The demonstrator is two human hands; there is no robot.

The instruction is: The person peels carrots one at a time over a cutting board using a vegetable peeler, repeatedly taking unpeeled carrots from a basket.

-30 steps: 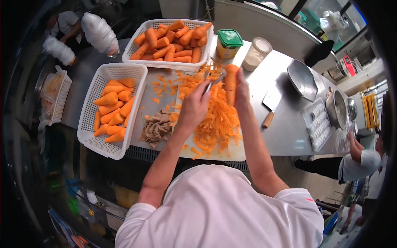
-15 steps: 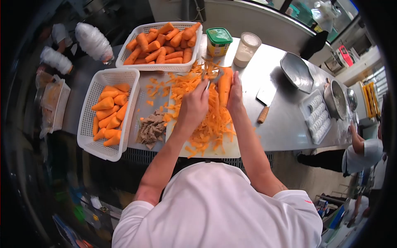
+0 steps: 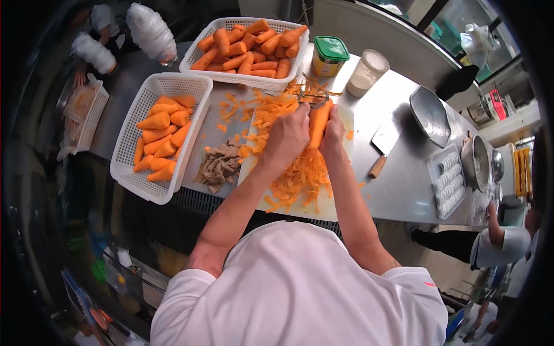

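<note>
- Your left hand (image 3: 288, 132) has its fingers curled closely round the peeler (image 3: 314, 99), whose handle is mostly hidden in your grip.
- Your right hand (image 3: 333, 130) holds a carrot (image 3: 319, 124) along its right side, the fingers pressed close to it.
- The carrot is tilted between your two hands, thick end away from you, and the peeler's head sits across that far end. It looks smooth and bright along the side you can see; whether the hidden side has its skin on, you cannot tell.
- Under your hands, a large heap of orange shavings (image 3: 300, 179) covers most of the pale cutting board (image 3: 326, 213), suggesting that many strokes are behind you.
- Just left of the board, a crumpled brown cloth-like thing (image 3: 220, 164) lies on the tabletop (image 3: 398, 199), with loose scraps beyond it.
- Farther left, the nearer white basket (image 3: 138, 187) carries a modest pile of smooth, tapered carrots (image 3: 156, 135); judging by their bright surface, these are done.
- Beyond the shavings, the far white basket (image 3: 242, 81) is well filled with duller, blunter carrots (image 3: 236, 49). They seem unpeeled, so the larger share appears to be left.
- Right of that basket stand a green-lidded tub (image 3: 330, 55) and a clear jar (image 3: 367, 73).
- Well to the right of your hands, a cleaver (image 3: 385, 141) lies flat, its wooden handle towards you.
</note>
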